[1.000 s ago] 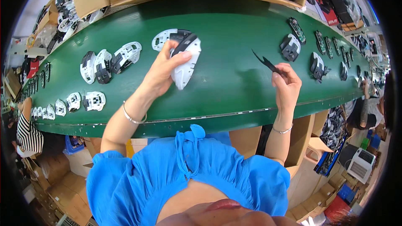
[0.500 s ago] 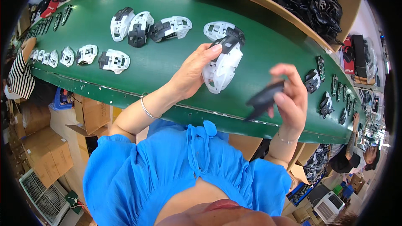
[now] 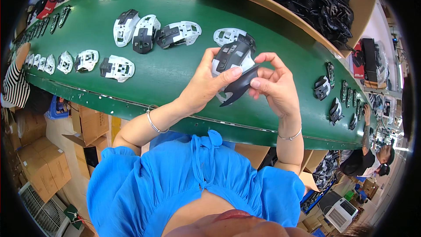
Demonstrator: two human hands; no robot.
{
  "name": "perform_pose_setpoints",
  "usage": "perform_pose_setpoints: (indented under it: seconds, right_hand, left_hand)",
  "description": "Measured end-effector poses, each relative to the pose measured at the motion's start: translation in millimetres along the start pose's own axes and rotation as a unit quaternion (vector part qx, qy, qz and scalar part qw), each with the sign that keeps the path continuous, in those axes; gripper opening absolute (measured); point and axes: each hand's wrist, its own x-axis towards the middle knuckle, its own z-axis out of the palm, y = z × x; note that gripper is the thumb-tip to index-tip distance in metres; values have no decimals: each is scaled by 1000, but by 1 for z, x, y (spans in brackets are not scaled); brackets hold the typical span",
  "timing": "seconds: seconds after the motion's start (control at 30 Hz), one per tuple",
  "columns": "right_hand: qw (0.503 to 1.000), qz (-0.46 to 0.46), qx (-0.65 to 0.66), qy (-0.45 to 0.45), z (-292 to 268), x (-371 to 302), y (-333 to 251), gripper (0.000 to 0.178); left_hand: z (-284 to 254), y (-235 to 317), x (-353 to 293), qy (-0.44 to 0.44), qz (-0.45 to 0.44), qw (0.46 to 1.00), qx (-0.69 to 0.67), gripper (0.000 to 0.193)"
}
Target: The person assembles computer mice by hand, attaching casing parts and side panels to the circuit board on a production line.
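My left hand [image 3: 205,80] is closed around a white and black computer mouse shell [image 3: 229,57], its thumb lying across the near side. In my right hand [image 3: 278,84], a curved black plastic cover [image 3: 240,87] is pinched between thumb and fingers. The cover lies against the shell's near right side; whether it is seated there I cannot tell. Just beyond the held shell, a white mouse shell [image 3: 224,34] rests on the green table [image 3: 175,83], partly hidden. Three more black and white shells [image 3: 145,33] stand to its left.
A row of mouse shells [image 3: 116,68] runs along the left side. More shells [image 3: 322,87] and circuit boards [image 3: 344,92] lie on the right. A cardboard box [image 3: 280,9] of black plastic parts stands at the far edge. Co-workers' arms [image 3: 21,55] reach in at both ends.
My right hand has moved left, bringing the black cover up against the mouse shell. My left hand has turned the shell slightly, and its thumb now presses near the cover. Shells on the table have shifted slightly in view.
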Motion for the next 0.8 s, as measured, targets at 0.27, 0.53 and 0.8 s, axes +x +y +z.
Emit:
perform_pose_setpoints:
  seconds: [0.27,0.53,0.8]
  right_hand:
    - [991,-109,49,55,-12,-1,6,25]
    - [992,-121,-10,35,1,9,16,26]
    - [986,-140,-33,83,12,7,25,28]
  left_hand:
    - [-4,0,5,-14,-77,995,-54,37]
    - [-6,3,4,-23,-79,995,-58,40]
    - [-9,2,1,-37,-24,996,77,60]
